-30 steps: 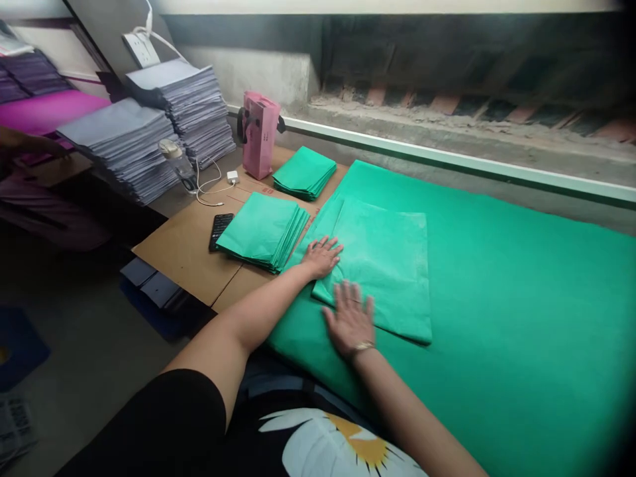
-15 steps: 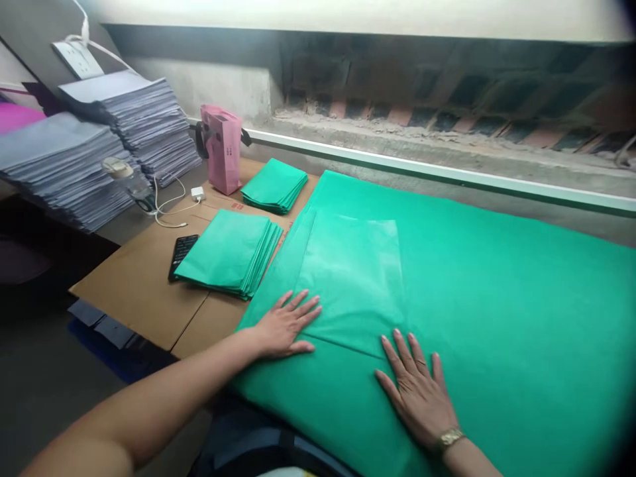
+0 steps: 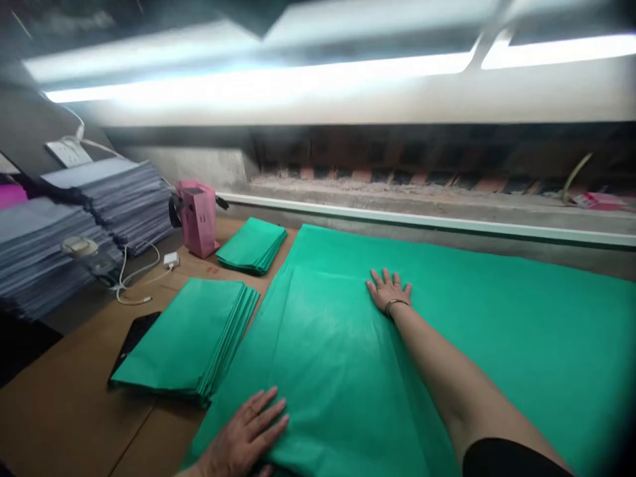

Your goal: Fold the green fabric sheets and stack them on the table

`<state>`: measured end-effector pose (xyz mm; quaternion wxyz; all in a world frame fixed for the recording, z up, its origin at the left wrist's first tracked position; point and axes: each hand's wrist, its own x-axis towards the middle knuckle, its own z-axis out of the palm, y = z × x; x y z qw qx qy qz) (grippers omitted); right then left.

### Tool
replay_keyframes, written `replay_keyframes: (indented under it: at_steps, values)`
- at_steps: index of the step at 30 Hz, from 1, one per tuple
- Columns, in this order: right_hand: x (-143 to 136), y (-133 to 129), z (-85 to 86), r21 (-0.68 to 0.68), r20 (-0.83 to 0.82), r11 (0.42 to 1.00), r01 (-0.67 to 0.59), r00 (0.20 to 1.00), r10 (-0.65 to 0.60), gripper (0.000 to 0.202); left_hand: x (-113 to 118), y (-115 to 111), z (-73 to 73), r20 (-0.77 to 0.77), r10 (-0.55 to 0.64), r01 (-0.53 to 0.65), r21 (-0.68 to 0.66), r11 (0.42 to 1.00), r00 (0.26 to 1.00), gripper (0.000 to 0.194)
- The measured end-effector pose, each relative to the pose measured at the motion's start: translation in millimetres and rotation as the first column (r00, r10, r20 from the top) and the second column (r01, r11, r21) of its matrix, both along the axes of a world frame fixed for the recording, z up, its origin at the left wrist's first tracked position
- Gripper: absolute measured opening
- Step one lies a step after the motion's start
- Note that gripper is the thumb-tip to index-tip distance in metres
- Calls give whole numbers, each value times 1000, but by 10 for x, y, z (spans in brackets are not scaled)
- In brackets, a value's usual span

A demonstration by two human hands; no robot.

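A large green sheet (image 3: 521, 344) covers the work surface, with a smaller rectangular green piece (image 3: 328, 331) lying on its left part. My right hand (image 3: 390, 291) rests flat, fingers spread, at the far right corner of that piece; a bracelet is on its wrist. Near the front left edge of the green material lies my left hand (image 3: 248, 430), palm down with its fingers extended. Left of the sheet sits a stack of folded green pieces (image 3: 183, 334), and a smaller green stack (image 3: 252, 244) is farther back.
A phone (image 3: 130, 341) lies partly under the nearer stack. Behind are a pink bag (image 3: 199, 222), a white charger (image 3: 171, 259) with its cable, and a clear bottle (image 3: 89, 255). Tall paper stacks (image 3: 129, 199) stand at the left. A white rail (image 3: 397, 215) runs along the back.
The view has tilted up, showing the lamp. My right hand has moved away from me to the piece's far corner. My left hand has come nearer to me, toward the front edge.
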<state>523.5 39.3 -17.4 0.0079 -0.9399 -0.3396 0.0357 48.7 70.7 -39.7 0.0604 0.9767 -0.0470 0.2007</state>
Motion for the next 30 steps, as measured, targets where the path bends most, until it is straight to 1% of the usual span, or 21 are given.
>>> replay_keyframes:
  at_steps: [1,2,3,4,6,8,10,11,13,14,15,17,18,21,22,24,25,26,27,28,30]
  values:
    - [1,24,10,13,6,1000,17,1000,-17,56,2,45,-70,65,-19,18,22,1000,998,57]
    - [-31,23,18,24,12,999,34,999,-34,56,17,98,-120,94,-25,23,28,999,995,56]
    - [-94,-4,20,34,19,998,47,999,-48,56,47,154,-145,88,-12,10,15,1000,996,55]
    - [-183,-60,17,43,29,998,53,998,-54,56,95,213,-144,55,13,-12,-11,1000,998,55]
    - [-410,-261,-8,54,51,998,33,998,-36,53,258,344,-85,-28,81,-83,-80,993,996,54]
    - [-643,-584,-51,53,68,998,-37,997,33,51,495,504,7,-77,143,-153,-137,979,987,51]
    - [-827,-1005,-103,88,78,985,-147,987,140,52,745,669,95,-159,188,-213,-160,964,969,44]
    - [-898,-1237,-129,128,87,969,-211,976,201,53,845,731,133,-201,202,-236,-165,958,959,42]
    - [-1022,-1710,-171,247,140,907,-341,939,315,53,935,764,189,-260,212,-261,-167,951,942,40]
    - [-1092,-1935,-184,306,186,867,-393,918,350,53,911,722,202,-273,212,-263,-167,950,938,39]
    - [-1176,-2146,-193,349,237,827,-440,896,377,55,838,636,202,-275,203,-255,-168,952,940,39]
    - [-1387,-2504,-201,387,317,754,-530,845,431,61,570,357,165,-258,166,-214,-169,962,952,37]
    - [-1507,-2648,-205,381,334,724,-575,816,473,60,399,185,135,-246,145,-189,-168,967,958,37]
    - [-1835,-2937,-228,334,287,645,-687,726,624,48,-65,-285,78,-227,75,-115,-169,979,971,37]
    - [-1911,-2989,-234,342,253,633,-694,717,650,43,-156,-381,85,-227,54,-97,-183,978,972,39]
    - [-1998,-3033,-224,425,151,629,-651,736,659,37,-201,-440,140,-222,32,-91,-264,960,975,37]
    - [-2016,-3028,-203,498,80,639,-586,765,639,36,-162,-410,180,-214,42,-114,-338,934,976,34]
    - [-2025,-3007,-170,571,-16,657,-492,794,608,37,-95,-351,223,-211,69,-156,-431,889,975,30]
    - [-2030,-2974,-126,630,-133,682,-372,813,567,38,-11,-274,266,-223,102,-208,-531,821,970,28]
    - [-2038,-2931,-76,663,-251,711,-236,825,507,41,81,-190,306,-252,132,-266,-629,730,959,29]
    - [-2073,-2824,26,646,-423,763,27,844,329,47,256,-41,369,-352,153,-378,-767,518,923,37]
